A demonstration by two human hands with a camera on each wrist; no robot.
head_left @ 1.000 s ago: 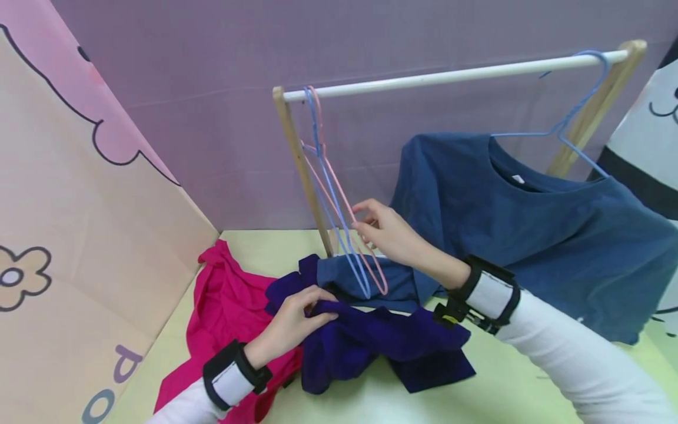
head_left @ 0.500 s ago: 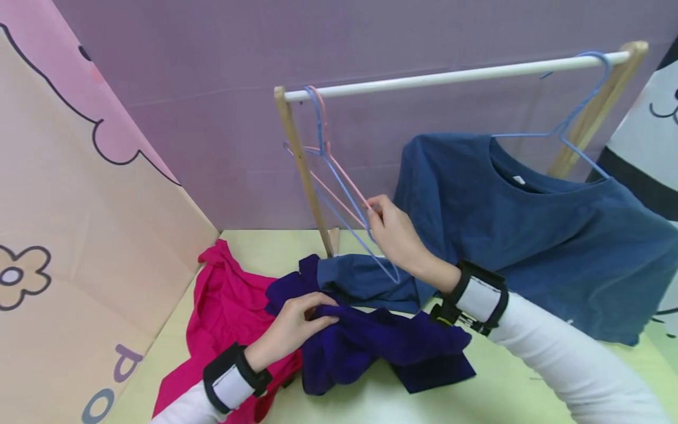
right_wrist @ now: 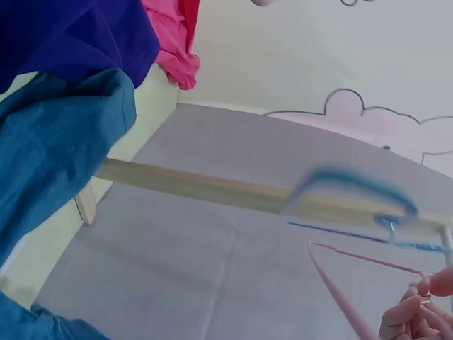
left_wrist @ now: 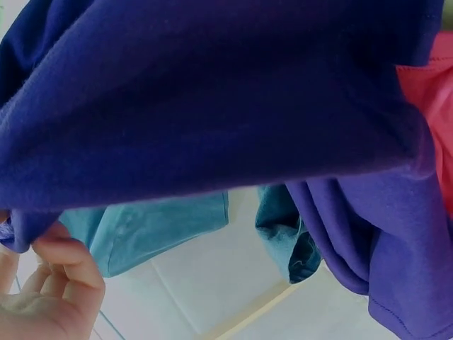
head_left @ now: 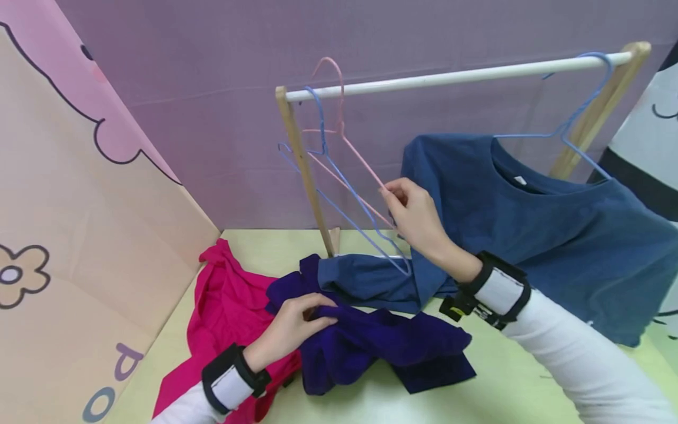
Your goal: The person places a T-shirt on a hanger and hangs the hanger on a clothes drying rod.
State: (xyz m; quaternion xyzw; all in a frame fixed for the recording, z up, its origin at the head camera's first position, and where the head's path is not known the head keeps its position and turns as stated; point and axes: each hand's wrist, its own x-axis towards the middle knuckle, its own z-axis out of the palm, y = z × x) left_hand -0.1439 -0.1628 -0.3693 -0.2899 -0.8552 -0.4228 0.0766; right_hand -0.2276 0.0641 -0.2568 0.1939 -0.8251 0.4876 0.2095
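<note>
My right hand [head_left: 415, 215] pinches the sloping side of a pink clothes hanger [head_left: 365, 165], whose hook stands above the white rail of the rack. Beside it a blue hanger [head_left: 346, 182] hangs from the rail's left end. Lower down, my left hand [head_left: 296, 324] pinches a fold of a dark purple garment [head_left: 381, 335] bunched on the table. In the left wrist view the purple cloth [left_wrist: 212, 113] fills the upper part, with thumb and fingers [left_wrist: 67, 262] at its edge. The right wrist view shows the pink hanger [right_wrist: 333, 283] between the right fingers.
A blue shirt [head_left: 529, 235] on another blue hanger [head_left: 574, 118] hangs at the rack's right end, one sleeve [head_left: 371, 282] lying on the table. A bright pink garment [head_left: 228, 312] lies left. The rack has a white rail [head_left: 450, 78] and wooden posts [head_left: 302, 159].
My right hand has taken hold of the pink hanger and moved up and right with it. Its hook has come up off the rail. The blue hanger has swung; the left hand stays put.
</note>
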